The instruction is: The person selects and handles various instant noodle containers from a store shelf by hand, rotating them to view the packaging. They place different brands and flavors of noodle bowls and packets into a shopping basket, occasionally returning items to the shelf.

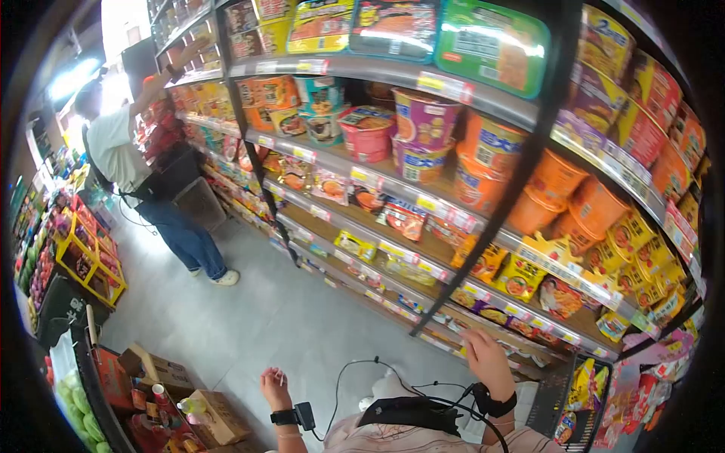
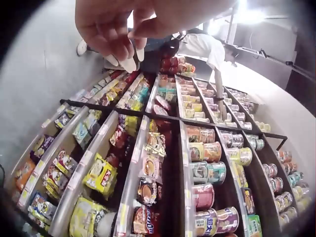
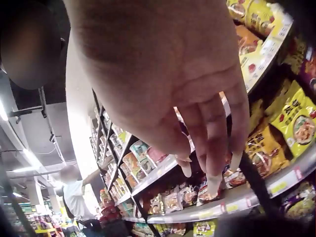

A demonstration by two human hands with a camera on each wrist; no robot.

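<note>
My left hand hangs low over the grey floor with nothing in it, its fingers loosely bent in the left wrist view. Held out in front of the lower shelves, my right hand is bare too. In the right wrist view its fingers are relaxed and slightly spread, overlapping bagged instant noodles on a shelf. Nearest to it in the head view are a yellow noodle bag and an orange noodle bag. Cup noodles, among them a purple cup and an orange cup, stand on the shelf above.
A black shopping basket with yellow packets is beside me at the right. Cardboard boxes and bottles stand at lower left. Further down the aisle a person in a white shirt reaches to a shelf, near a yellow rack. A cable loops between my wrists.
</note>
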